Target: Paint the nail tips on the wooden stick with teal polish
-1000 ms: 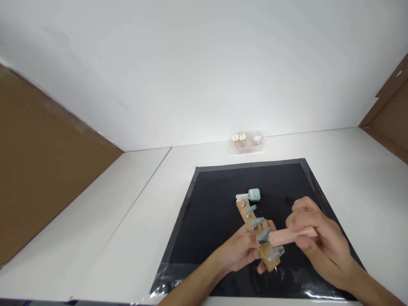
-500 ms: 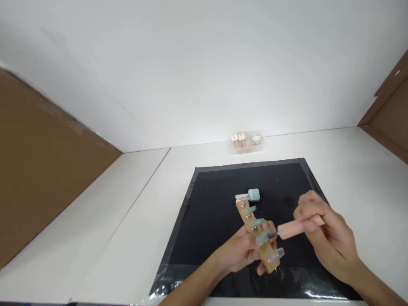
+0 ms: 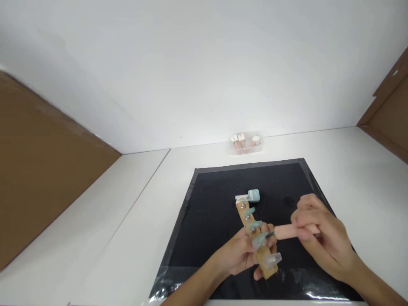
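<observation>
Wooden strip (image 3: 262, 257) closed between thumb and fingers of my left grip (image 3: 236, 255); pink-handled brush (image 3: 285, 231) pinched in my right grip (image 3: 328, 240), its bristle end at the edge of a teal nail tip (image 3: 259, 240) just right of the left grip, though I cannot tell whether they touch. I judge the strip light and stiff, best taken by its wooden edges; the teal tips look thin and, if their coating is wet, easily smeared. A clear nail tip (image 3: 273, 260) stands out near the strip's close end. The brush handle is presumably light, rigid and smooth, suited to a fingertip pinch clear of the bristles, which I expect to bend readily. The strip's long axis runs obliquely, its far end ahead of the left grip and its near end toward me and to the right; its nail tips project rightward. The brush lies nearly crosswise, bristles pointing left from the right grip toward the strip, tail slightly raised. Beyond the left grip, a teal bottle (image 3: 254, 195) rests on the black mat (image 3: 210, 208); farther out, a clear container (image 3: 246, 151) holds white-capped bottles.
</observation>
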`<state>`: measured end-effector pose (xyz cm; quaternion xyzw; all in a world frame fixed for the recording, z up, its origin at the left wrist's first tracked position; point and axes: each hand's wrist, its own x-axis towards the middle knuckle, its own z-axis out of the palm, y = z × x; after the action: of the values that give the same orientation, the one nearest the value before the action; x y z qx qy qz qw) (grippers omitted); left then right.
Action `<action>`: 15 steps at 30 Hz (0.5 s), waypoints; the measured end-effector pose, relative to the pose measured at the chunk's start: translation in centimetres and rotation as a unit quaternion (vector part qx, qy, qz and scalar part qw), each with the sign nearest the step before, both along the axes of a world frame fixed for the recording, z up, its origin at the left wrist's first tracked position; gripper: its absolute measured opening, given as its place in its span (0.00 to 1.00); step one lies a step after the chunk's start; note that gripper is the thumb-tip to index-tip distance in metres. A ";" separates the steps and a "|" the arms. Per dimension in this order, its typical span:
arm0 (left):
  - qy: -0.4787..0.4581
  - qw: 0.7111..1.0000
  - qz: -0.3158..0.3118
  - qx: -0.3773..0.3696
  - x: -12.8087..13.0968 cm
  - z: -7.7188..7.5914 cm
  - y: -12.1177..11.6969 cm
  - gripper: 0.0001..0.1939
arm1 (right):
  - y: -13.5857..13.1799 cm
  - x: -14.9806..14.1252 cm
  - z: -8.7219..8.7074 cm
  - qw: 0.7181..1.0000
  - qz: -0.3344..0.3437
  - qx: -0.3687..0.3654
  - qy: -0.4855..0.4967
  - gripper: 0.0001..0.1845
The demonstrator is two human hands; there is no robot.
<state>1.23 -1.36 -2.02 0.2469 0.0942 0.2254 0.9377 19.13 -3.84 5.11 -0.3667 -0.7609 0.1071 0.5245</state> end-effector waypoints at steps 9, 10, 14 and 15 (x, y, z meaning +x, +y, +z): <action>-0.008 1.000 -0.006 0.008 -0.1 0.0 0.0 0.12 | -0.2 0.1 -0.3 0.999 -0.008 -0.025 0.020 0.07; -0.009 1.000 -0.007 0.009 -0.2 0.0 0.0 0.12 | -0.2 0.2 -0.4 0.999 -0.013 -0.027 0.035 0.07; -0.014 1.000 -0.008 0.010 -0.2 0.0 0.0 0.11 | -0.2 0.2 -0.6 0.998 0.013 -0.046 0.042 0.05; -0.014 1.000 -0.011 0.013 -0.2 0.0 0.0 0.11 | -0.2 0.2 -0.6 0.998 0.004 -0.048 0.037 0.06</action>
<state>1.00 -1.34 -2.02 0.2573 0.0759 0.2201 0.9379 19.28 -4.07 4.52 -0.3838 -0.7365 0.1589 0.5339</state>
